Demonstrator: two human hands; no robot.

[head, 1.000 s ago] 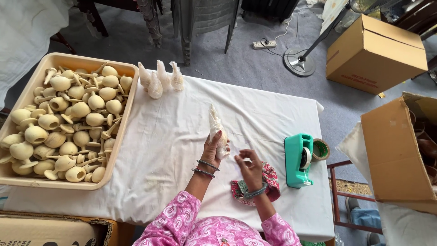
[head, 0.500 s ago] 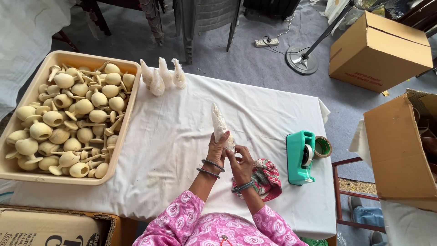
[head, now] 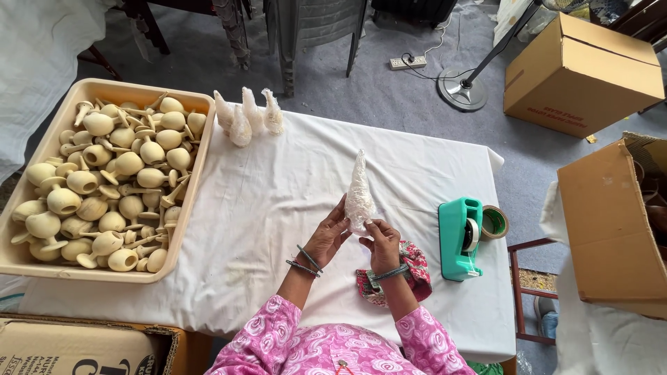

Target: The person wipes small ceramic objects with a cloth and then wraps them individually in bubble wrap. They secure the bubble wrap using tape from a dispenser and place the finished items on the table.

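Observation:
My left hand (head: pixel 328 236) and my right hand (head: pixel 381 244) both grip the lower end of a cone-shaped piece wrapped in white bubble foam (head: pixel 360 191), held upright above the white tablecloth (head: pixel 278 208). Several other wrapped pieces (head: pixel 243 118) stand together at the table's far edge. A beige tray (head: pixel 21 253) on the left holds several unwrapped pale goblet-shaped pieces (head: pixel 111 187). A teal tape dispenser (head: pixel 458 236) and a roll of tape (head: pixel 495 222) sit just right of my hands. A patterned cloth (head: pixel 415 267) lies under my right wrist.
An open cardboard box (head: pixel 611 229) stands to the right, a closed one (head: pixel 583 73) on the floor beyond it. Another box (head: pixel 76 347) sits at the near left. A fan base (head: pixel 464 89), a power strip (head: pixel 406 62) and chair legs (head: pixel 292 55) lie past the table.
My hands have turned the wrapped piece slightly and shifted their grip at its base; the right hand has come up closer to it.

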